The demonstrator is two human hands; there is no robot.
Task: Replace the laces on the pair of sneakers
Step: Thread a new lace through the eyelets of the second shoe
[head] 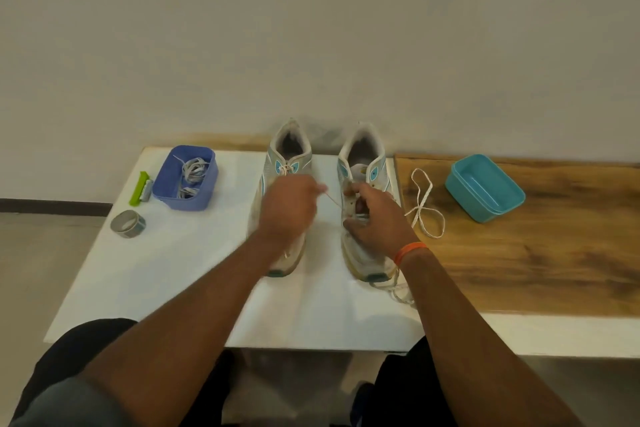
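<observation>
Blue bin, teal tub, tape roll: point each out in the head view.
blue bin (171, 189): head view, on its near outer wall.
teal tub (465, 196): head view, on its near outer wall.
tape roll (135, 225): head view, on its outer side band.

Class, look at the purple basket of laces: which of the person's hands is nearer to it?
Left. The left hand is over the left sneaker, just right of the purple basket; the right hand is on the right sneaker, farther away.
</observation>
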